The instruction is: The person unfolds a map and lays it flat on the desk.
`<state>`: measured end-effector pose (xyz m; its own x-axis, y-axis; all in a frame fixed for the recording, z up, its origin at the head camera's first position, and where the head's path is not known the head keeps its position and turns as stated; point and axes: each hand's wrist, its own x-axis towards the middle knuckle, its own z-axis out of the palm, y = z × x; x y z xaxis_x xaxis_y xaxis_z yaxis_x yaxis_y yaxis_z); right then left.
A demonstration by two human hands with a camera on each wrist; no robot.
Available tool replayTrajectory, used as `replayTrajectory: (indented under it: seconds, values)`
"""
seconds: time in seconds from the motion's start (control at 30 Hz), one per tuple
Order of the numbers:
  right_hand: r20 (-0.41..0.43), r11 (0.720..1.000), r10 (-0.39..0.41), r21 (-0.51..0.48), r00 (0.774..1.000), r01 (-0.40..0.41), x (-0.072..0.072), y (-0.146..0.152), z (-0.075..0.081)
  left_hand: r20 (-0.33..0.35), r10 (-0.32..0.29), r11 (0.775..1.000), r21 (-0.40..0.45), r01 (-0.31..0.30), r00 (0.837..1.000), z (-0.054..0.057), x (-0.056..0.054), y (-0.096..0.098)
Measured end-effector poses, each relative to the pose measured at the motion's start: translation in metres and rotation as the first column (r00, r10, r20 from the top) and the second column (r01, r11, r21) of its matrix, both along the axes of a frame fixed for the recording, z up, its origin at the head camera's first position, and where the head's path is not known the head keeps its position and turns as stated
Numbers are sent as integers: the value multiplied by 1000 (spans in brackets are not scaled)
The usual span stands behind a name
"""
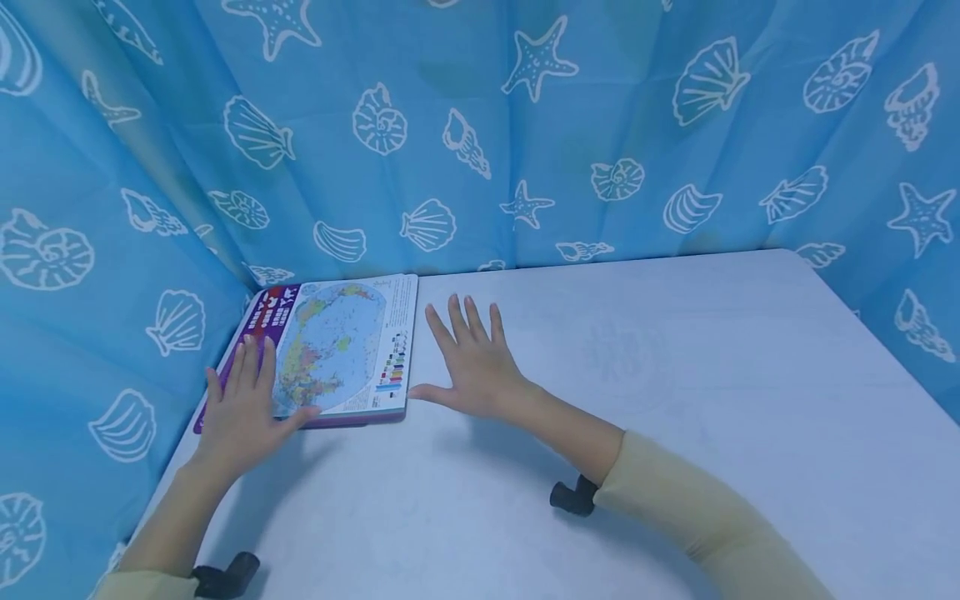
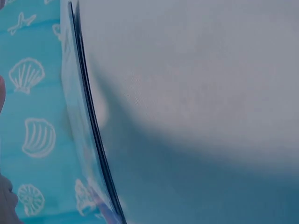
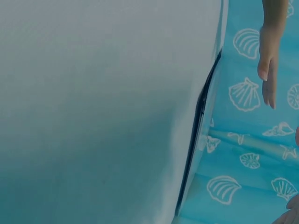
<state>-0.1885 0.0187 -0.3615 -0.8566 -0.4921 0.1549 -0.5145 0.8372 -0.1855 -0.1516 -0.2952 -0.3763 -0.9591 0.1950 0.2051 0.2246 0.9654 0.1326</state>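
A flat stack of thin boards, topped by a printed world map (image 1: pixel 341 333) with a purple strip along its left side, lies at the table's back left. My left hand (image 1: pixel 242 408) is spread over the map's near left corner, fingers straight; whether it touches is hard to tell. Just right of the map, my right hand (image 1: pixel 482 375) is spread with nothing in it, thumb tip close to the map's right edge. In the left wrist view the stack's dark edge (image 2: pixel 91 102) shows side-on. The right wrist view shows the edge too, with my left hand (image 3: pixel 270 70) beyond it.
The white table (image 1: pixel 675 358) stretches to the right and toward me. A blue curtain (image 1: pixel 465 108) with white shell and starfish prints stands along the back and left sides, close to the map. A black wrist-worn piece (image 1: pixel 573 496) sticks out under the right sleeve.
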Motion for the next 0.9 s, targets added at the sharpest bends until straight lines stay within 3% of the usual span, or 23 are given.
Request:
replayTrajectory:
  seconds: [0.23, 0.57, 0.9]
  values:
    - [61, 998, 27, -61, 998, -24, 2, -12, -5, 11, 2, 1000, -5, -1, 1000, -4, -1, -16]
    - [113, 996, 40, -87, 993, -30, 6, -26, -8, 95, -4, 999, 37, 1, 995, -13, -8, -28]
    - [170, 996, 28, -89, 985, -13, 3, -36, -22, 222, 66, 984, 146, -100, 973, -31, -23, -34]
